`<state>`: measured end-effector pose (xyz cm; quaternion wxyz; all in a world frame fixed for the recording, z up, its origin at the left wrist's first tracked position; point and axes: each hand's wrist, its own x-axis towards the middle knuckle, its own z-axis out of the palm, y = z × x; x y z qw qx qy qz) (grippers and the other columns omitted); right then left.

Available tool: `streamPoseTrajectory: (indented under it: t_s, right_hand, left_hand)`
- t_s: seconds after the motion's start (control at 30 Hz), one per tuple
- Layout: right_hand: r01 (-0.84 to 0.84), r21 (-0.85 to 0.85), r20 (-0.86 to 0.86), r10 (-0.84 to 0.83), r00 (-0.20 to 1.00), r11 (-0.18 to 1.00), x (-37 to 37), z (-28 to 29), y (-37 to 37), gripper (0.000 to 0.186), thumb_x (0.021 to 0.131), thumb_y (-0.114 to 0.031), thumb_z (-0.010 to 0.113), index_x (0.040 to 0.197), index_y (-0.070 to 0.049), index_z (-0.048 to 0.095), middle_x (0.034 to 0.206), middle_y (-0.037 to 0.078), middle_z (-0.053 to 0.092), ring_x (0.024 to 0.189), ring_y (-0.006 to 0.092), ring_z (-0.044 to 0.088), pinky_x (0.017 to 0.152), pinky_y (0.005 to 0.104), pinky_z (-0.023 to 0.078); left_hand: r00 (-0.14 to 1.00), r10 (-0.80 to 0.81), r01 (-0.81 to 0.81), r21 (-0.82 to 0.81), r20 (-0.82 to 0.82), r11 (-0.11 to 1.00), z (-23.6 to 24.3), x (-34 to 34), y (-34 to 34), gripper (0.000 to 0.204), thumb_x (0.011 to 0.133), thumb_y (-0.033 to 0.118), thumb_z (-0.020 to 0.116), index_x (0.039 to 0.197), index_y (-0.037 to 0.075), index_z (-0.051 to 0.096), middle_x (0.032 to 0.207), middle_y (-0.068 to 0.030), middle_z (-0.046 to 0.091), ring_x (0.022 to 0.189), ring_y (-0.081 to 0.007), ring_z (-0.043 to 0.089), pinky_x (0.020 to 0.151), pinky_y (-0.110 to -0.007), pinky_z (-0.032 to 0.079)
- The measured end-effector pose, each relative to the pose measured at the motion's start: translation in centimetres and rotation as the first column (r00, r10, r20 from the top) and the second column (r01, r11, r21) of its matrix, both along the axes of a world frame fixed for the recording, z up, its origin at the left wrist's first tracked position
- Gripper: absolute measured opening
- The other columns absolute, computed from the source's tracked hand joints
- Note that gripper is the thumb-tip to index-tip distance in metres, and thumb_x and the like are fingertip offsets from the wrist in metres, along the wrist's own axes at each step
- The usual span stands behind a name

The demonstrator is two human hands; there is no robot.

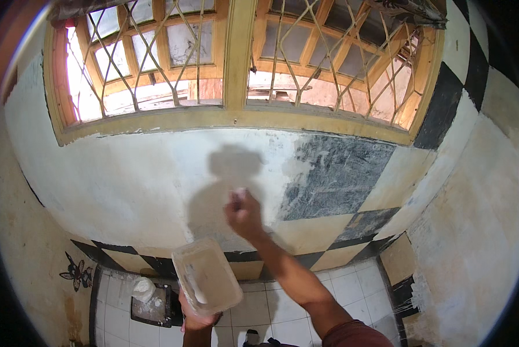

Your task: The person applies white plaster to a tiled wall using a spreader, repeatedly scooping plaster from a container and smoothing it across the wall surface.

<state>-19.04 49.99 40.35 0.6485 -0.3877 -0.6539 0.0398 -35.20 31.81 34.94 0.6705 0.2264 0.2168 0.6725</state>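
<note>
My left hand (197, 312) supports a translucent rectangular plastic tub (222, 272) from below, its fingers wrapped round the lower end. A streak of white paste (196, 286) lies inside the tub. Raised in front of the wall, my right hand (245, 214) is closed. Something pale shows at its fingertips, too small and blurred to name. Behind that hand, the wall (126, 179) is coated white on the left, while black and cream checks (335, 173) show through to the right. Whether my right hand touches the wall, I cannot tell.
Above the coated wall is a wooden window frame (236, 69) with metal grilles. A dark low stand (149, 312) with a white lump (144, 289) on it stands on the tiled floor (254, 306) at lower left. Side walls close in on both sides.
</note>
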Motion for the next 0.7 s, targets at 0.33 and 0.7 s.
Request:
streamPoseTrajectory:
  t_s: [0.33,0.7]
  right_hand:
    - [0.851,0.051,-0.194,-0.831,0.521,0.522,26.6,1.5,2.3,0.010,0.085,-0.008,0.055,0.093,-0.002,0.054,0.083,0.019,0.060,0.076,0.0380,0.059,0.069,0.0437,0.046]
    - [0.083,0.051,0.060,-0.086,0.995,0.995,-0.5,4.0,2.4,0.007,0.088,-0.009,0.060,0.089,-0.005,0.053,0.080,0.014,0.056,0.071,0.0336,0.059,0.063,0.0417,0.049]
  left_hand:
    - [0.990,-0.058,0.068,-0.078,0.127,0.995,0.5,-0.5,-0.2,0.046,0.094,0.023,0.058,0.136,0.005,0.048,0.121,-0.0076,0.062,0.105,-0.0220,0.065,0.082,-0.037,0.058]
    - [0.966,-0.005,0.031,-0.099,0.260,0.995,-3.0,-1.6,1.4,0.041,0.100,0.030,0.046,0.132,0.005,0.050,0.118,-0.0115,0.063,0.098,-0.0261,0.066,0.078,-0.042,0.058]
